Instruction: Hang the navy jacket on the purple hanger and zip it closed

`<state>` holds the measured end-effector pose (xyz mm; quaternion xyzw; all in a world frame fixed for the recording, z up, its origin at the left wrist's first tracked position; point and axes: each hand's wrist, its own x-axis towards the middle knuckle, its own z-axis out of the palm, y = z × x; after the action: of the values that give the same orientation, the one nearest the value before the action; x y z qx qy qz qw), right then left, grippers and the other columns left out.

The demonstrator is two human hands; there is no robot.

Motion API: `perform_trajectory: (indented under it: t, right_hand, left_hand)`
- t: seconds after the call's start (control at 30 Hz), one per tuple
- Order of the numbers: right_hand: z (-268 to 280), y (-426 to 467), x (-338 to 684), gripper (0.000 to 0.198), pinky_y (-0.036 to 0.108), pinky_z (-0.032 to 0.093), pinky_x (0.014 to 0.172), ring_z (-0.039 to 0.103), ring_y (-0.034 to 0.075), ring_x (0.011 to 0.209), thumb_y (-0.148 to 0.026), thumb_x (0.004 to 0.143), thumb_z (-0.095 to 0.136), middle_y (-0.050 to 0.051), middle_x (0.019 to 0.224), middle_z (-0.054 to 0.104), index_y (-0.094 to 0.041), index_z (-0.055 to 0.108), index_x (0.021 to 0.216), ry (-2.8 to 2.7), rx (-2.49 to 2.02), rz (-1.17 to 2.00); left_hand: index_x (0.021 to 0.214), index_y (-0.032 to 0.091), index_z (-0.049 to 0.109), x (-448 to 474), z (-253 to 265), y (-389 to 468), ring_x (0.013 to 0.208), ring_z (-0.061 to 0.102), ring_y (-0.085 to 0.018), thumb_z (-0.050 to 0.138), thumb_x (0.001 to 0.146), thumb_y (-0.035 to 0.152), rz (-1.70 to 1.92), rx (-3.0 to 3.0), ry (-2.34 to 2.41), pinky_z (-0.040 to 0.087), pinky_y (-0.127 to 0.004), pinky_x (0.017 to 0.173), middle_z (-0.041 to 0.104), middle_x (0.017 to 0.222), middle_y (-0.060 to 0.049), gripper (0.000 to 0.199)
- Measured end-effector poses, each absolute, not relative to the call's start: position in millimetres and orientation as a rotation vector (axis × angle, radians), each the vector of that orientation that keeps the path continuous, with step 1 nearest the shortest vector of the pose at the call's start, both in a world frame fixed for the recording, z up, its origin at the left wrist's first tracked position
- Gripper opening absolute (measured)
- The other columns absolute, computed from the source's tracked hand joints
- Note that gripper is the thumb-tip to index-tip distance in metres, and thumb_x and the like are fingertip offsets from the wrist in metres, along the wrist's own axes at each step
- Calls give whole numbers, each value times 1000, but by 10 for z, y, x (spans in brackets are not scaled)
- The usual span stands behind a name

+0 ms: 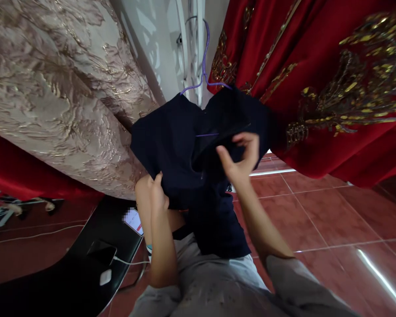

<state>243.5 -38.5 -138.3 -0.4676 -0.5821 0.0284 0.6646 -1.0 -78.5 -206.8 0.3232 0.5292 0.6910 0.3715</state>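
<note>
A dark navy garment [171,141] hangs in front of me on a thin purple hanger [204,66]. Its lower part drapes over my lap, and its front gapes so that a purple bar of the hanger shows inside. At the garment's lower left edge, my left hand [157,196] is closed on the cloth. My right hand [242,158] is at the right side of the front opening, thumb and fingers apart. Whether its fingertips touch the dark cloth behind them, I cannot tell.
Cream textured fabric [95,97] hangs at left, and red fabric with gold embroidery [317,88] at right. Beside my left leg, a black seat [72,268] holds a lit phone [133,221], a dark phone [102,253] with a white cable, and a small white case [105,277].
</note>
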Motion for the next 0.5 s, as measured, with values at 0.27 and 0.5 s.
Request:
perform_trajectory:
  t: [0.27,0.5]
  right_hand:
    - [-2404,-655,1690,32,25,38,57,48,12,59,-51,90,56,-2,68,55,-22,46,81,-1121,-1282,1048]
    - [-2198,-803,2009,43,25,32,56,45,10,56,-54,87,66,-1,59,54,-17,60,66,-1221,-1263,1148]
  left_hand:
    - [126,22,62,233,-1953,-964,130,60,-25,72,88,26,2066,1096,1556,42,-45,121,64,133,-10,40]
    - [111,19,65,477,-2263,-910,103,68,-22,63,92,19,1662,1663,1395,54,-37,98,69,106,-8,19]
